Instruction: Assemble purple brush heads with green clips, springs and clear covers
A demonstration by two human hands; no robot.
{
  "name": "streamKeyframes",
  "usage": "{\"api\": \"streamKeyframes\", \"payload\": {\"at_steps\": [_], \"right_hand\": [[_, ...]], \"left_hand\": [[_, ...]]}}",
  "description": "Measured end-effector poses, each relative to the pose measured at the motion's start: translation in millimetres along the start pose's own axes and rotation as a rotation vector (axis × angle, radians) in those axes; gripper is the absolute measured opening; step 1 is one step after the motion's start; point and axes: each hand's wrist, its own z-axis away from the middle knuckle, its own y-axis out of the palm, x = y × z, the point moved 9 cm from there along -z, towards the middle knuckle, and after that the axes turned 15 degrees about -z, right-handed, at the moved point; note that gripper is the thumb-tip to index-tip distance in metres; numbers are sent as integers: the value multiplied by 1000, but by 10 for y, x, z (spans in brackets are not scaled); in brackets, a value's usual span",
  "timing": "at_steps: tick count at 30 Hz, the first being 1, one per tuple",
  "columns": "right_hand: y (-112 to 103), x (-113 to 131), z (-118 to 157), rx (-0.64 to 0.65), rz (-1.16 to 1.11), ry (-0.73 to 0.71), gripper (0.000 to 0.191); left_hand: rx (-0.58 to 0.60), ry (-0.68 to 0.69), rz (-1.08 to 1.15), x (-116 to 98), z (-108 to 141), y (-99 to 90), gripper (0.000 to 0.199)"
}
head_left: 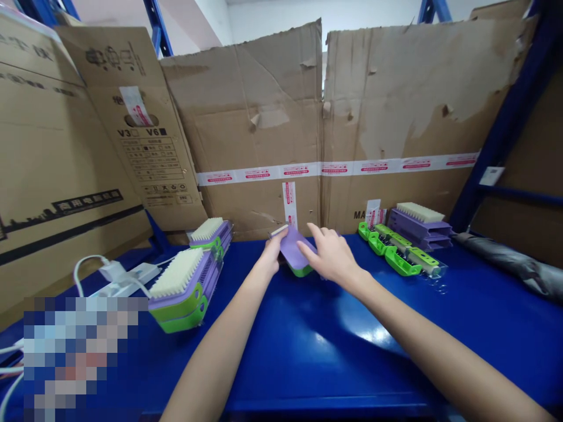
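Observation:
Near the middle of the blue surface, a purple and green brush (294, 251) is tilted between my two hands, its smooth purple face showing and a green end low down. My left hand (270, 255) is closed round its left edge; a pale strip shows by the fingertips. On the other side, my right hand (332, 252) has its thumb against the purple face and its fingers along the right edge. The underside of the brush is hidden.
Brushes with cream bristles (178, 272) are stacked at left, with another stack (209, 234) behind. At right lie green handle parts (400, 262) and stacked purple bodies (416, 228). A power strip (127, 281) with cables is at left. Cardboard (264, 135) walls the back.

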Motion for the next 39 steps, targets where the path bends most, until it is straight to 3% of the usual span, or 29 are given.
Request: {"api": "streamKeyframes", "payload": {"at_steps": [3, 7, 14, 20, 23, 28, 35, 39], "right_hand": [[-64, -373, -38, -35, 77, 192, 61], [154, -627, -64, 141, 13, 299, 54], [295, -809, -107, 205, -211, 348, 42], [323, -703, -188, 167, -191, 392, 70], [391, -729, -208, 192, -291, 387, 61], [418, -1003, -194, 158, -511, 456, 54], [359, -1179, -193, 185, -369, 431, 42], [154, -1196, -105, 81, -186, 442, 46]], "left_hand": [[-121, -57, -106, 29, -23, -208, 33], [-138, -91, -175, 34, -18, -280, 33], [-70, -84, -266, 27, -20, -256, 38], [-38, -51, -311, 6, -15, -226, 46], [-12, -54, -319, 7, -14, -225, 41], [7, -70, -374, 24, -49, -271, 40], [55, -59, -390, 36, -87, -280, 39], [46, -61, -420, 21, -73, -300, 41]]}}
